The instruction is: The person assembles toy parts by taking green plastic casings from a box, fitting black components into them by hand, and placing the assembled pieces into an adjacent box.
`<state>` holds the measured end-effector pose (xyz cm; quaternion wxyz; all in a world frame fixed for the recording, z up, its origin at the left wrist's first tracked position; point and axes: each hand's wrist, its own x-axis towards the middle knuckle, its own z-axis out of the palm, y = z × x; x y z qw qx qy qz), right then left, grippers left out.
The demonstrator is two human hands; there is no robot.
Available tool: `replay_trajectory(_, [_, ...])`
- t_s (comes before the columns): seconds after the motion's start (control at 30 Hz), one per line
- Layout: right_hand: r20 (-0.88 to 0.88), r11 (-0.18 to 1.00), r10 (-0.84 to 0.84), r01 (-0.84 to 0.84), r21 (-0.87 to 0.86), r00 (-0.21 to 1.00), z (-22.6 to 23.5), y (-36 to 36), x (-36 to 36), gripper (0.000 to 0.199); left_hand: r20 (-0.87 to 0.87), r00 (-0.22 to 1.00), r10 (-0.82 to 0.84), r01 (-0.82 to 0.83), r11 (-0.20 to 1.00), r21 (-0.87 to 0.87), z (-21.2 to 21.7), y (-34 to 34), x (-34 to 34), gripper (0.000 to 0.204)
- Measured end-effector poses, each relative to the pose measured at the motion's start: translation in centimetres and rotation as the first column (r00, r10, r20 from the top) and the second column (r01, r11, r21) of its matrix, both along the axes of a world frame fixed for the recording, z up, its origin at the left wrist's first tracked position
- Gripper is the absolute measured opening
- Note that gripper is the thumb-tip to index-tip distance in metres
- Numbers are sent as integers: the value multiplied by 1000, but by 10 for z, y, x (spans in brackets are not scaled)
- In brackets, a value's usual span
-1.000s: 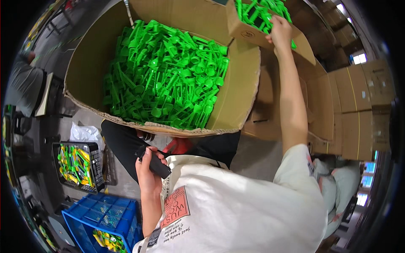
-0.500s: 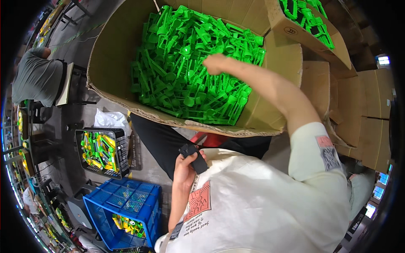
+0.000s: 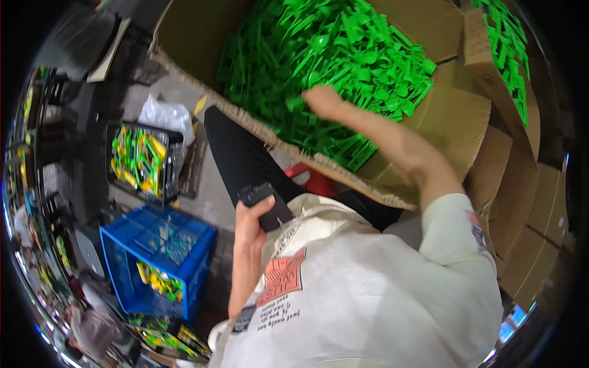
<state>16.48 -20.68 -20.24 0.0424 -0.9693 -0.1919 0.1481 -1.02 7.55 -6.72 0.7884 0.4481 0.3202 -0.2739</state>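
Observation:
My left hand (image 3: 247, 222) is closed round a black rectangular piece (image 3: 267, 202), possibly a stack of flat parts, held above my lap with the thumb on top. My right hand (image 3: 323, 102) reaches over the near part of a big cardboard box (image 3: 405, 195), its fingers curled together. A green plastic part with a rounded end (image 3: 295, 103) shows at those fingertips, blurred by motion. Below and around the hand lies a deep heap of green plastic parts (image 3: 368, 58), many with long handles and round cups.
A smaller carton (image 3: 489, 67) with more green parts stands at the right. On the left are a black crate (image 3: 165, 191) of green and yellow parts, a white plastic bag (image 3: 167, 116) and a blue crate (image 3: 211, 236) lying on its side. Another person (image 3: 76, 37) sits at the far left.
The view has turned, shifting the box rightward. Across the heap, my right hand has moved toward the box's near edge, and a green part now shows at its fingertips. The left hand keeps its hold.

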Motion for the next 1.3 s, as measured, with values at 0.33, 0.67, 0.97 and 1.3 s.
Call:
replay_trajectory(0.33, [128, 999, -46, 44, 16, 991, 277, 57, -69, 38, 233, 956, 178, -162, 983, -85, 66, -12, 6, 29])
replay_trajectory(0.67, [465, 977, 59, -146, 153, 883, 272, 69, -161, 47, 316, 910, 269, -192, 948, -252, 97, -39, 8, 22])
replay_trajectory(0.97, [405, 894, -8, -175, 412, 914, 260, 52, -152, 22, 423, 882, 208, -171, 977, -124, 80, -50, 6, 19])
replay_trajectory(1.3, [419, 799, -26, -234, 554, 907, 252, 44, -149, 11, 355, 935, -13, 51, 994, -99, 70, -43, 15, 16])
